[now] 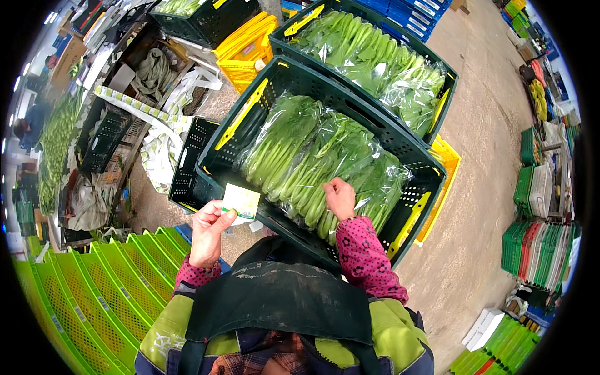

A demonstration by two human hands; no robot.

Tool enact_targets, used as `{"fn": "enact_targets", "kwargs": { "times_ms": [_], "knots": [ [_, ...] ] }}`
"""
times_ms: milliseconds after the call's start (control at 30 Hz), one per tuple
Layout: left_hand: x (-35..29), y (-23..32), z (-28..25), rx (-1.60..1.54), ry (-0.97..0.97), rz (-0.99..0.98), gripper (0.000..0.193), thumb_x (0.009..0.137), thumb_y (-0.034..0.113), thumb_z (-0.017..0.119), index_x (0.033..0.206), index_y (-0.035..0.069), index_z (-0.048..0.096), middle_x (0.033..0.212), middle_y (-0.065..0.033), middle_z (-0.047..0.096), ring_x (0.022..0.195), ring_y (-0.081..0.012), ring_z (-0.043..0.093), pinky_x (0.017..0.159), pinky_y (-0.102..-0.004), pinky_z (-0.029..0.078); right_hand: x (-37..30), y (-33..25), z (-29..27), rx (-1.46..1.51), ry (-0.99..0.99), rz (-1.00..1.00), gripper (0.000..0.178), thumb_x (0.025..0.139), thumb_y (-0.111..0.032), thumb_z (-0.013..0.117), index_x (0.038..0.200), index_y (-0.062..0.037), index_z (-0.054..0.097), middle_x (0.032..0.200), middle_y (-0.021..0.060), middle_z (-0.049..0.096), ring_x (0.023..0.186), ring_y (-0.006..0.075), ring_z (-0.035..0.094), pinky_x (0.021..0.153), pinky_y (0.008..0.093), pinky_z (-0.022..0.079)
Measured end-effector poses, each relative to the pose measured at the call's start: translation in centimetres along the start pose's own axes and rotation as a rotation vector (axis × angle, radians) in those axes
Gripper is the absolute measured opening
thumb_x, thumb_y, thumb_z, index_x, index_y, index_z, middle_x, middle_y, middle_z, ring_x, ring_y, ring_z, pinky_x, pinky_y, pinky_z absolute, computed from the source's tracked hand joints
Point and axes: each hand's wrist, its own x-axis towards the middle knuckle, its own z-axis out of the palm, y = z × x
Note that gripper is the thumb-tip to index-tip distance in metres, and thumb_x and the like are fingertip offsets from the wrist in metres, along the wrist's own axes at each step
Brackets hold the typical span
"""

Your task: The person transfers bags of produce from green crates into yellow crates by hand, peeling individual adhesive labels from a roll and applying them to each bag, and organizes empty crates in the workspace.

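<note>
My left hand (pixel 211 228) pinches a small pale yellow, white and green label card (pixel 241 201) between thumb and fingers. It is held above the near left edge of a dark green plastic crate (pixel 275 220). Inside that crate lie several clear plastic bags of leafy greens (pixel 284 147), side by side, with their pale green stems toward me. Over the stems is my right hand (pixel 340 198), its fingers curled together against the bags. Whatever lies between those fingertips is hidden. Yellow handles (pixel 409 226) show on the crate's short sides.
Beyond stands another dark green crate (pixel 451 81) of bagged greens. Yellow crates (pixel 247 50) stand at the far left, with a strip of labels (pixel 140 111) trailing nearby. Lime green crates (pixel 94 300) are at the near left. Crate stacks (pixel 537 256) line the right side beyond the concrete floor (pixel 484 144).
</note>
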Motion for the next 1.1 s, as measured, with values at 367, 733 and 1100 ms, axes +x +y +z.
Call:
{"fn": "enact_targets", "kwargs": {
  "times_ms": [367,733,1100],
  "knots": [
    [-0.7,1.5,-6.4,-0.093,-0.133,-0.081,0.013,0.09,0.001,0.061,0.103,0.0,0.062,0.099,-0.0068,0.069,0.088,-0.0103,0.063,0.082,-0.0252,0.048,-1.4,-11.5,-9.6,-0.35,0.096,0.44,0.048,0.086,-0.02,0.065,0.128,-0.0084,0.046,0.085,0.0136,0.068,0.079,0.0311,0.067,0.068,0.0425,0.051],
    [1.2,1.9,-6.0,-0.059,-0.404,-0.003,0.017,0.09,0.005,0.064,0.106,0.001,0.06,0.103,-0.0022,0.063,0.093,-0.0076,0.059,0.082,-0.0241,0.048,-6.3,-30.8,-0.7,0.983,-0.094,0.251,0.044,0.082,-0.004,0.073,0.121,-0.0004,0.054,0.114,0.0073,0.063,0.103,0.0137,0.058,0.088,0.027,0.047],
    [2.5,-0.4,-5.2,-0.27,-0.552,-0.246,0.028,0.099,0.015,0.052,0.123,0.001,0.052,0.112,-0.0027,0.06,0.099,-0.0089,0.058,0.087,-0.0251,0.048,-6.2,-30.0,-1.3,0.755,0.193,0.24,0.02,0.081,0.001,0.073,0.1,0.002,0.067,0.092,0.0054,0.068,0.082,0.012,0.062,0.072,0.0249,0.05]
  ]
}}
